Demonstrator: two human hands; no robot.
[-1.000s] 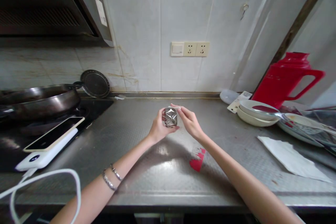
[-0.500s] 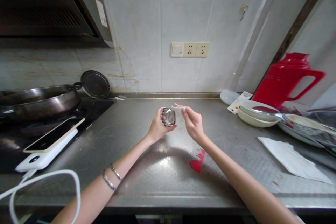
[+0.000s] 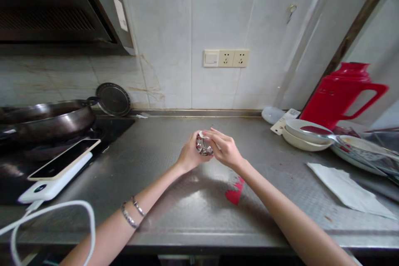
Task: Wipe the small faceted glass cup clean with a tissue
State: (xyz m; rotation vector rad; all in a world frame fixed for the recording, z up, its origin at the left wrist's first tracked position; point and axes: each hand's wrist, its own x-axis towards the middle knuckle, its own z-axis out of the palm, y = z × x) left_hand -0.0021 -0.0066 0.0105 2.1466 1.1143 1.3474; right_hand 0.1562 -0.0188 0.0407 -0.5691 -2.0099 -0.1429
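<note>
My left hand (image 3: 190,153) is wrapped round a small clear faceted glass (image 3: 202,146), held above the steel counter with its open top turned partly toward me. Over the right side of the glass lies my right hand (image 3: 225,147), its fingers bent at the rim. A small white piece like thin tissue (image 3: 200,134) shows at the rim by the right fingertips. Most of that piece is hidden by the fingers, as is part of the glass.
A red torn patch (image 3: 234,193) lies on the steel counter (image 3: 162,141). To the right are a white paper napkin (image 3: 346,191), stacked bowls (image 3: 305,144) and a red thermos jug (image 3: 339,95). At left are a pan (image 3: 52,120), a phone (image 3: 65,160) and a white cable (image 3: 90,212).
My right hand has moved left and onto the glass, carrying the white piece to the rim. The glass has shifted slightly right and down in my left hand.
</note>
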